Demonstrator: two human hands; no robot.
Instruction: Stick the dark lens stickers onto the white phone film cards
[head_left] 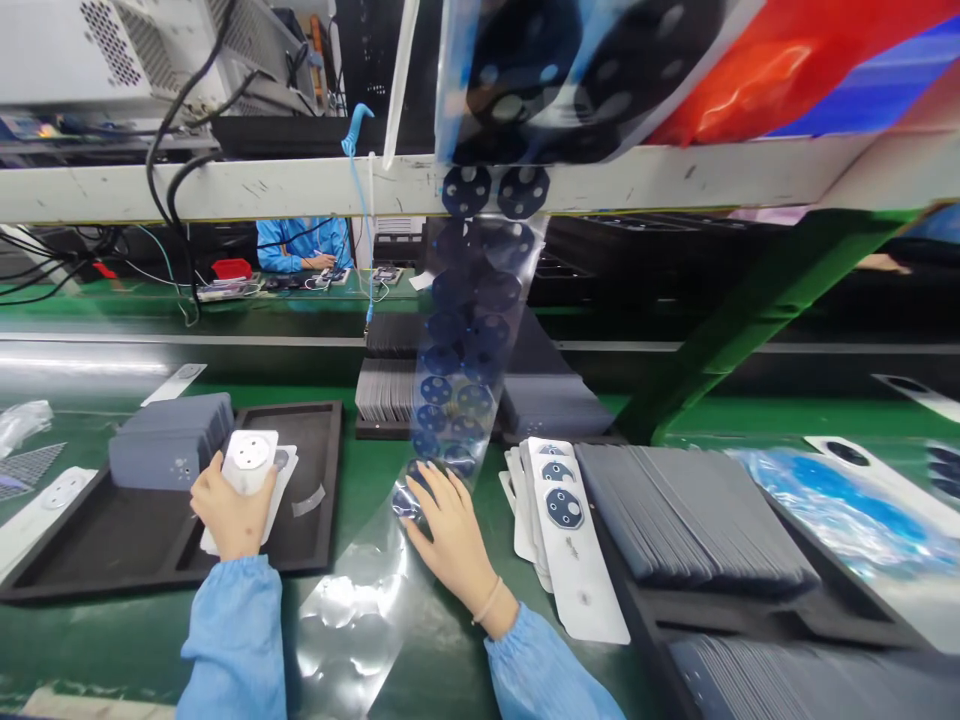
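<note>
At the left, my left hand (234, 500) is closed around the edges of a small white panel (252, 455) with a round white disc printed with dark dots. Another pale panel (281, 490) lies partly behind it, over the black tray (336, 480). My right hand (448, 525) rests with stretched fingers on a clear film strip (352, 610) bearing round dark stickers (435, 388). The strip hangs from the shelf and bends at my fingers; its lower part lies bare on the green bench. Beneath my right fingertips a dark sticker is partly hidden.
White panels with dark round stickers (564, 508) lie fanned right of my right hand. Grey panels (694, 510) fill a black tray at right; more grey panels (172, 440) stand at left. A shelf beam (300, 190) crosses above. Across the bench sits a person in blue (300, 245).
</note>
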